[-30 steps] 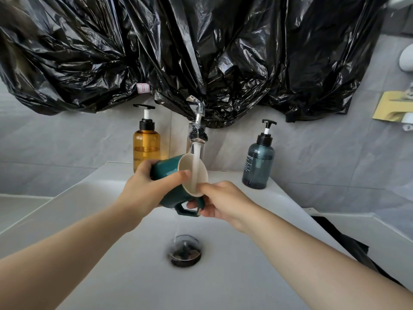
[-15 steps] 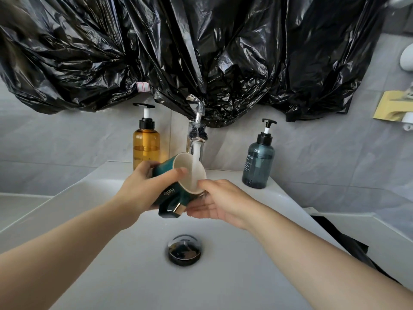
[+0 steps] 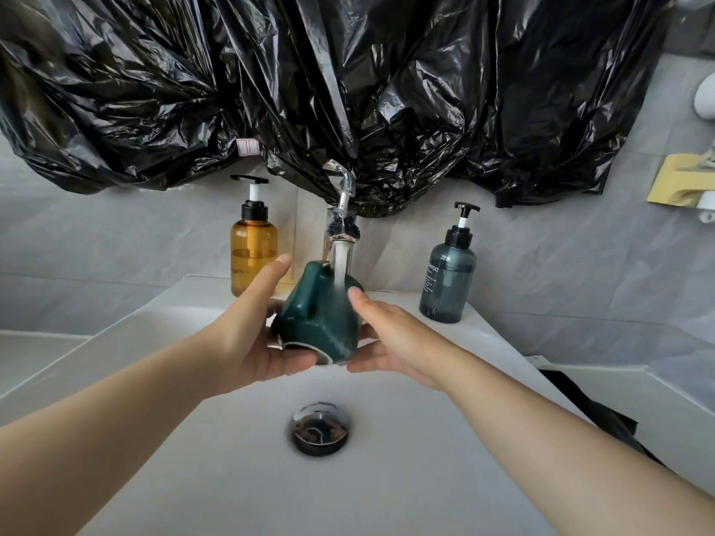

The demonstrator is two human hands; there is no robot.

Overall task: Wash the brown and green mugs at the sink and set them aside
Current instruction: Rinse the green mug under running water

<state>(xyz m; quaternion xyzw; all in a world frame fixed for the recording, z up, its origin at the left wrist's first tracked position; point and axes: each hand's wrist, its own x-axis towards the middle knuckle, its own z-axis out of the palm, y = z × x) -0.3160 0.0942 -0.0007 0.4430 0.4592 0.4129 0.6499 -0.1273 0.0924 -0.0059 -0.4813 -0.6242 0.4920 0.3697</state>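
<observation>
The green mug [image 3: 321,323] is tipped mouth-down toward me over the white sink [image 3: 216,470], its handle facing up. Water runs from the tap [image 3: 342,226] onto the mug's base and side. My left hand [image 3: 247,334] holds the mug from the left, thumb under the rim, index finger sticking straight up beside it. My right hand [image 3: 390,338] lies against the mug's right side with straight fingers, thumb on top. The brown mug is not in view.
The drain [image 3: 320,427] sits below the mug. An amber pump bottle [image 3: 253,253] stands left of the tap and a blue-grey pump bottle [image 3: 449,280] to its right on the sink's back ledge. Black plastic sheeting [image 3: 348,90] hangs over the wall above.
The mug has been turned from lying sideways, mouth toward me, to mouth-down with its base up under the stream. My right hand moved from the handle to the mug's right side.
</observation>
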